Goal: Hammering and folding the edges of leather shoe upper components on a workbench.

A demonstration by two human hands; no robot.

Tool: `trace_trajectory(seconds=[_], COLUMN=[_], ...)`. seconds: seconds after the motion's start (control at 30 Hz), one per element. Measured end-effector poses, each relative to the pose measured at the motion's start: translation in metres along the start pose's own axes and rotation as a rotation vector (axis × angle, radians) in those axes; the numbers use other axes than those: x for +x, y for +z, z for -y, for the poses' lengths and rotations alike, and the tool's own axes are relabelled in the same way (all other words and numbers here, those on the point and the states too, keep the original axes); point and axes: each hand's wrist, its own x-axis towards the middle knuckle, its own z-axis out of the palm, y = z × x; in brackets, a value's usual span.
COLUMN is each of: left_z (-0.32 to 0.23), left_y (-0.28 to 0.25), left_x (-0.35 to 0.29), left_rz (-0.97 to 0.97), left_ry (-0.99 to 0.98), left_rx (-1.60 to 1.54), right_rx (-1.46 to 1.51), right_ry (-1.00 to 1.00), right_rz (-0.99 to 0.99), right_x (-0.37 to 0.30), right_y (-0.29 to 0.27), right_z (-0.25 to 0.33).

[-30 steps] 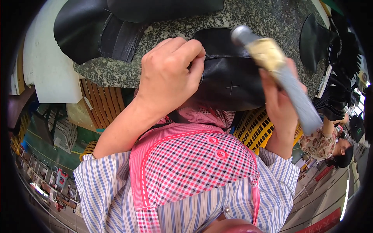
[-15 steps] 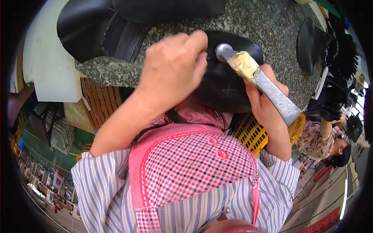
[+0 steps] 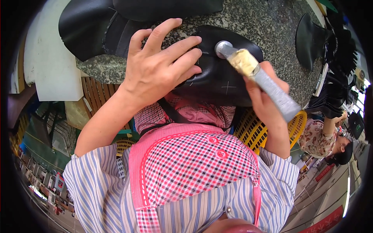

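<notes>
My right hand is wrapped round a metal hammer, whose middle is bound in yellowish tape. Its round face rests on or just over a curved black leather piece at the table's near edge; I cannot tell if they touch. Pale cross marks show on that leather. My left hand is open, fingers spread, with the fingertips at the leather's left side. Any handle of the hammer is hidden by my right hand.
Black leather pieces lie at the far left of the speckled stone tabletop. More black pieces are stacked at the right. A yellow plastic basket stands below on the right. Another person is farther right.
My left hand has gone from closed to open and shifted left, its fingers spreading. The hammer and my right hand have barely moved. The leather has shifted slightly upward in view.
</notes>
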Motion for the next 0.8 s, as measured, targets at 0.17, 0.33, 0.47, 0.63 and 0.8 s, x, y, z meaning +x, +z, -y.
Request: trace_trajectory(seconds=[0.17,0.33,0.47,0.63,0.8], left_z=[0.003,0.006,0.005,0.004,0.004], left_y=[0.002,0.004,0.001,-0.005,-0.002], left_x=[-0.001,0.0,-0.001,0.005,0.009], left_rz=[-0.006,0.001,0.022,0.107,0.118], left_ry=[-0.026,-0.057,-0.075,-0.189,-0.273], left_rx=[-0.038,-0.088,-0.142,-0.285,-0.34], right_rx=[0.251,-0.039,0.003,0.01,0.228], right_ry=[0.078,0.058,-0.02,0.082,-0.06], right_rz=[-0.345,-0.112,0.061,0.113,-0.241], right_x=[0.003,0.018,0.012,0.014,0.01], right_y=[-0.012,-0.018,-0.009,-0.023,-0.008], right_z=[0.025,0.016,0.02,0.02,0.025])
